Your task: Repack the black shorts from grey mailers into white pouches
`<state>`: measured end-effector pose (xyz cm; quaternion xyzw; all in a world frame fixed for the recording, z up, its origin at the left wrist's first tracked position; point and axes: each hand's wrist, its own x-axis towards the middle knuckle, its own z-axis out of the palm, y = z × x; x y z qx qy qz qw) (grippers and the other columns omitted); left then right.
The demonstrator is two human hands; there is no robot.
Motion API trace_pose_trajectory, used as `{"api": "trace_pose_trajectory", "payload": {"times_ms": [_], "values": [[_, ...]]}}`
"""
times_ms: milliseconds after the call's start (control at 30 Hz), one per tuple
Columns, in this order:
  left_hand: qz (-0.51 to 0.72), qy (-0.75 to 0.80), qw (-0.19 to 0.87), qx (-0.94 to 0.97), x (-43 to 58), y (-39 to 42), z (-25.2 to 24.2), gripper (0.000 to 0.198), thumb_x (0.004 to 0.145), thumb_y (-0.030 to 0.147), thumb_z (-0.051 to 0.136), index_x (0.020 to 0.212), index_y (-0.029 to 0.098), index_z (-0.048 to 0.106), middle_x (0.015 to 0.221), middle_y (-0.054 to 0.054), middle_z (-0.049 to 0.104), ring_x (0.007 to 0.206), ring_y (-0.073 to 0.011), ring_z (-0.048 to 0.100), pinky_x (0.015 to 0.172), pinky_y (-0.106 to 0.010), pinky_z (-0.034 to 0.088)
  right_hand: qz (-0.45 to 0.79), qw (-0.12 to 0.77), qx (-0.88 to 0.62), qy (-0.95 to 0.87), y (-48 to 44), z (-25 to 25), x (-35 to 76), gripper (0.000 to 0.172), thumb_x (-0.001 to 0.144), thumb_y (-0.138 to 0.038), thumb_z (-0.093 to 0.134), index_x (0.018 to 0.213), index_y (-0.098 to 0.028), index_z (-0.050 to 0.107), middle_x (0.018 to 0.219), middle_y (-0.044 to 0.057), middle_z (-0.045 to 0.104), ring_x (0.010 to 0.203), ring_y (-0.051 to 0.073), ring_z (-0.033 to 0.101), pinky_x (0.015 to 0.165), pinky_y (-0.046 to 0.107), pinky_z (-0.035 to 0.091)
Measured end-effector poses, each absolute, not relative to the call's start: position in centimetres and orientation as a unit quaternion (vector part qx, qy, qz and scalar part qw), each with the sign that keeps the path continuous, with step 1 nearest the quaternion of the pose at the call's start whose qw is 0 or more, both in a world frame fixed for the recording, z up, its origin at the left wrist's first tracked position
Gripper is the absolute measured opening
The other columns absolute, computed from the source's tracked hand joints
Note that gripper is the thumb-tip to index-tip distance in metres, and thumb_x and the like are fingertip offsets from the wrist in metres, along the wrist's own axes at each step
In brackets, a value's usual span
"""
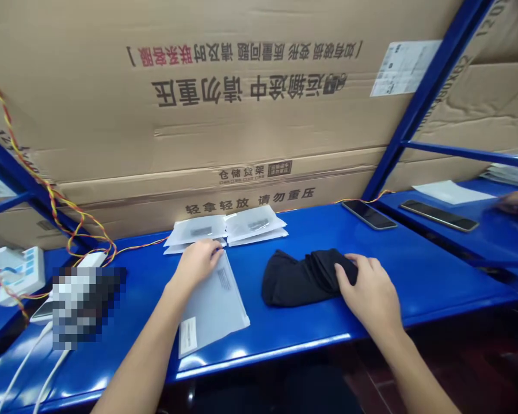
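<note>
Left hand (197, 265) pinching translucent grey plastic zip bag (213, 307); right hand (368, 292) curled, gripping soft black fabric bundle (302, 280) beneath it.

On the shelf (293, 339), a cloth (302, 280) lies right of a plastic sleeve (213, 307), with more sleeves (254, 225) behind them and cartons (198, 115) behind those.

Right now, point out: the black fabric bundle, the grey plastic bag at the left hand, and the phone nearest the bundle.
Black fabric bundle (297, 280), head view, middle of the bundle.
Grey plastic bag (213, 307), head view, centre of its face.
Smartphone (369, 214), head view, centre of the screen.
</note>
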<state>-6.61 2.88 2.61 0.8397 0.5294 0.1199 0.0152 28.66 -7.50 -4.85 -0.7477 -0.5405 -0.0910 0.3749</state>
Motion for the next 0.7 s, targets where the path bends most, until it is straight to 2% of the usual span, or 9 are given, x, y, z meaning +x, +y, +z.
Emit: {"api": "trace_pose_trajectory", "payload": {"times_ms": [100, 200, 267, 333, 433, 500, 600, 700], "values": [[0.134, 0.508, 0.005, 0.851, -4.1, 0.6, 3.3, 0.025, 0.104, 0.032, 0.054, 0.109, 0.019, 0.075, 0.111, -0.013, 0.076, 0.108, -0.0322, 0.069, 0.093, -0.04, 0.052, -0.158, 0.432, -0.687, -0.562, -7.7, -3.7, 27.6, 0.045, 0.098, -0.056, 0.052, 0.11, -0.016, 0.068, 0.106, 0.018, 0.068, 0.103, 0.035, 0.062, 0.093, 0.049, 0.051], [0.118, 0.468, 0.032, 0.875, 0.1, -2.4, 3.6, 0.029, 0.106, 0.041, 0.053, 0.112, 0.022, 0.074, 0.112, -0.011, 0.076, 0.11, -0.0308, 0.069, 0.096, -0.04, 0.051, -0.111, 0.378, -0.665, -0.634, -7.8, -3.1, 26.2, 0.051, 0.094, -0.061, 0.059, 0.117, -0.016, 0.067, 0.103, 0.016, 0.068, 0.098, 0.034, 0.064, 0.088, 0.046, 0.053], [0.096, 0.466, 0.047, 0.878, 3.1, -4.0, 3.3, 0.03, 0.104, 0.044, 0.055, 0.109, 0.022, 0.074, 0.104, -0.011, 0.077, 0.1, -0.0303, 0.072, 0.085, -0.038, 0.054, -0.076, 0.33, -0.663, -0.668, -7.6, -3.5, 25.1, 0.048, 0.096, -0.053, 0.058, 0.123, -0.014, 0.065, 0.102, 0.016, 0.068, 0.096, 0.034, 0.065, 0.084, 0.046, 0.053], [0.078, 0.483, 0.054, 0.871, 5.7, -4.8, 2.6, 0.028, 0.103, 0.043, 0.056, 0.105, 0.021, 0.073, 0.101, -0.011, 0.077, 0.092, -0.0296, 0.074, 0.077, -0.036, 0.054, -0.056, 0.327, -0.655, -0.679, -7.3, -4.2, 24.1, 0.04, 0.098, -0.042, 0.052, 0.124, -0.013, 0.065, 0.105, 0.018, 0.069, 0.099, 0.035, 0.065, 0.085, 0.046, 0.054], [0.075, 0.521, 0.053, 0.848, 7.8, -4.7, 1.4, 0.028, 0.106, 0.039, 0.05, 0.11, 0.02, 0.071, 0.105, -0.014, 0.077, 0.096, -0.03, 0.074, 0.076, -0.036, 0.054, 0.017, 0.376, -0.626, -0.683, -6.6, -4.5, 23.4, 0.035, 0.096, -0.033, 0.049, 0.123, -0.016, 0.066, 0.107, 0.015, 0.069, 0.099, 0.032, 0.066, 0.086, 0.045, 0.055], [0.079, 0.548, 0.054, 0.831, 7.8, -4.5, 0.7, 0.029, 0.107, 0.037, 0.048, 0.12, 0.019, 0.067, 0.11, -0.016, 0.076, 0.102, -0.0319, 0.074, 0.078, -0.037, 0.054, 0.113, 0.413, -0.605, -0.671, -6.0, -3.9, 23.4, 0.035, 0.093, -0.035, 0.053, 0.119, -0.017, 0.067, 0.098, 0.01, 0.069, 0.086, 0.027, 0.066, 0.081, 0.042, 0.055], [0.079, 0.572, 0.064, 0.814, 6.2, -4.5, 0.0, 0.036, 0.105, 0.036, 0.054, 0.137, 0.019, 0.057, 0.118, -0.017, 0.075, 0.108, -0.0339, 0.073, 0.083, -0.039, 0.054, 0.25, 0.476, -0.574, -0.618, -5.2, -2.9, 24.3, 0.035, 0.089, -0.042, 0.06, 0.112, -0.018, 0.07, 0.08, 0.002, 0.064, 0.067, 0.02, 0.06, 0.071, 0.036, 0.054], [0.079, 0.585, 0.079, 0.803, 3.5, -4.7, -0.3, 0.045, 0.104, 0.038, 0.055, 0.145, 0.02, 0.049, 0.105, -0.013, 0.077, 0.096, -0.0314, 0.075, 0.08, -0.037, 0.053, 0.297, 0.526, -0.558, -0.569, -4.4, -2.3, 26.3, 0.04, 0.087, -0.049, 0.063, 0.111, -0.018, 0.072, 0.078, 0.001, 0.063, 0.066, 0.018, 0.059, 0.067, 0.033, 0.052]]}}
